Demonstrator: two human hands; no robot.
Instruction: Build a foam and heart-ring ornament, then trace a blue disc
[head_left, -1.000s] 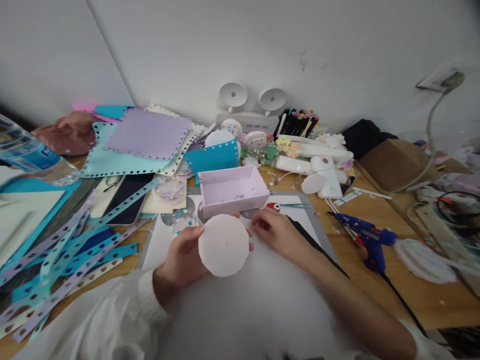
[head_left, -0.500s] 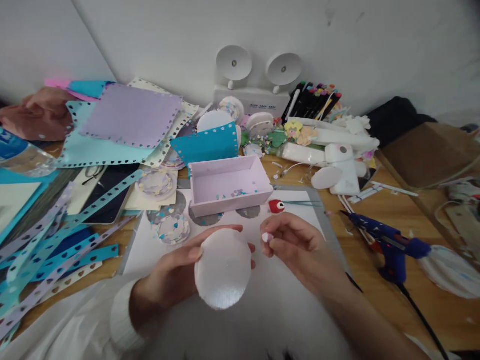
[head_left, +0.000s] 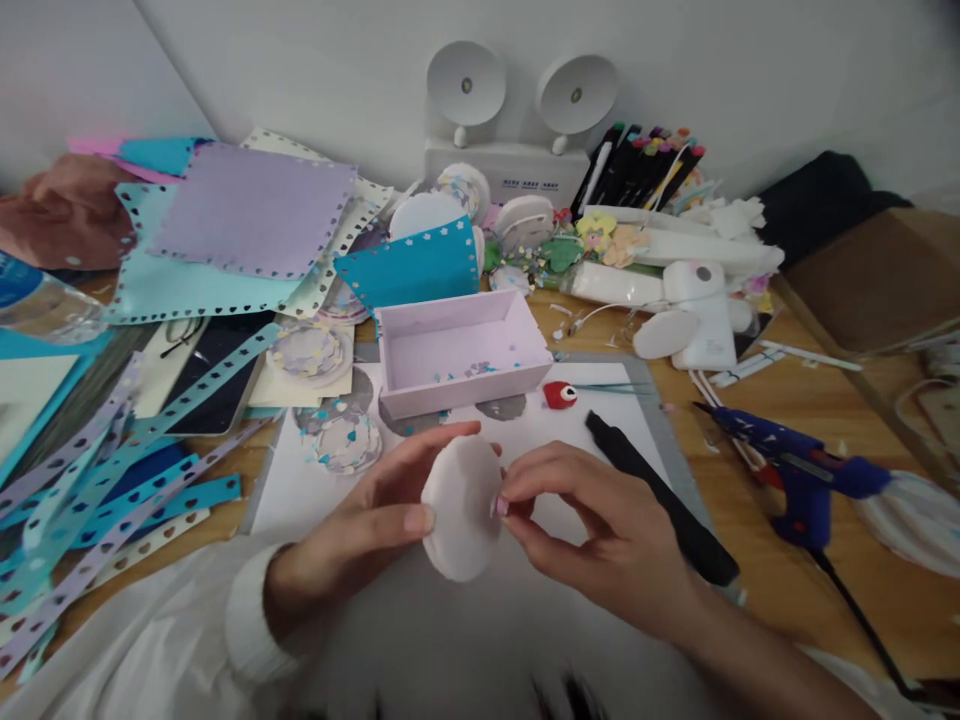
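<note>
My left hand (head_left: 375, 525) grips a round white disc (head_left: 459, 520) by its left edge, thumb on the near face and fingers behind it. The disc is turned partly edge-on toward the right. Between thumb and fingertips, my right hand (head_left: 600, 525) pinches a tiny pinkish-purple piece (head_left: 499, 505). That piece is at the disc's right side; whether it touches the face I cannot tell. Just beyond the hands stands an open lilac paper box (head_left: 465, 385) with small blue and purple bits inside. A red item with an eye-like spot (head_left: 559, 394) lies right of the box.
A blue glue gun (head_left: 799, 470) lies on the right, its cord running toward me. A black tool or pen (head_left: 660, 495) rests beside my right forearm. Punched paper strips (head_left: 112, 500) spread at left. A confetti-covered disc (head_left: 346, 438) lies on white paper. Black-barrelled markers (head_left: 637, 170) stand behind.
My right hand has brought the small piece leftward to the disc. My left hand has turned the disc more edge-on. The view has shifted, and the black object by my right forearm is more exposed.
</note>
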